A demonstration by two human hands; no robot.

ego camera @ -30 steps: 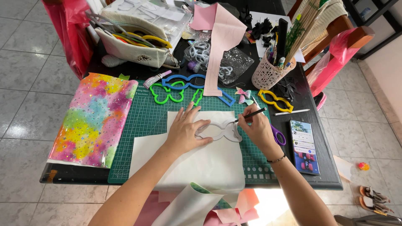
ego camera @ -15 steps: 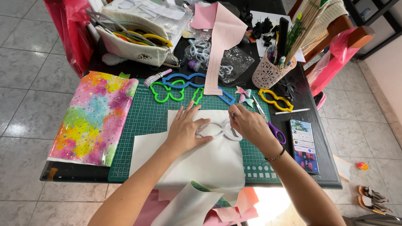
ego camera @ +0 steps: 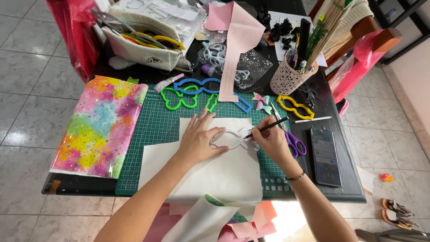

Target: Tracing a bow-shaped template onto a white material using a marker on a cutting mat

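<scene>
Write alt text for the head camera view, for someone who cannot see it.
A left hand presses a white bow-shaped template onto a white sheet while the right hand traces it with a thin black pen. They work on a green cutting mat, with purple-handled scissors alongside.

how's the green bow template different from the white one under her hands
The green template lies untouched at the far edge of the cutting mat; the white template sits on white sheet, pinned by the left hand while the right hand traces it with a pen. Both are open outline shapes.
</scene>
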